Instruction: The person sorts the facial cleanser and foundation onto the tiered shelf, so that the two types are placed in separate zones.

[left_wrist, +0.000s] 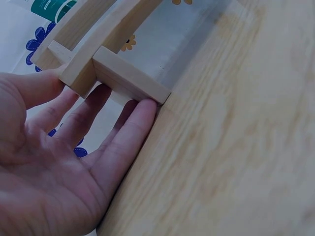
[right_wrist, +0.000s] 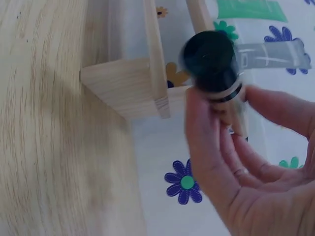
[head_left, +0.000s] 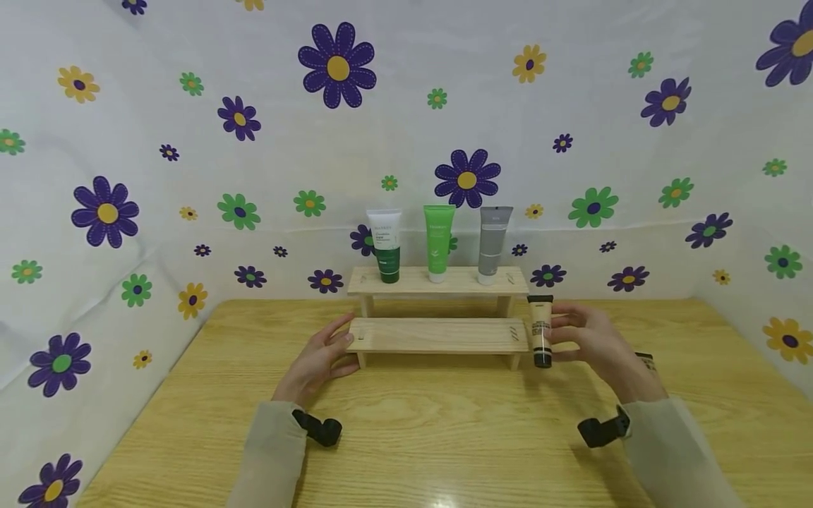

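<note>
My right hand [head_left: 587,342] pinches a small beige tube with a black cap [head_left: 542,335], cap down, just off the right end of the lower step of a wooden two-step stand [head_left: 438,334]. In the right wrist view the tube's black cap [right_wrist: 209,61] points toward the camera, with thumb and fingers around the body. At the stand's other end my left hand [head_left: 320,356] grips the lower board. Seen from the left wrist, thumb and fingers [left_wrist: 133,128] rest against the board's end and its leg. A white-and-green tube [head_left: 387,243], a bright green tube [head_left: 438,243] and a grey tube [head_left: 493,243] stand upright on the upper step.
Another item with a dark end [head_left: 646,360] lies partly hidden behind the right wrist. The stand sits on a wood-grain table [head_left: 406,437]. Behind and beside it hangs a white cloth with flower prints [head_left: 406,127].
</note>
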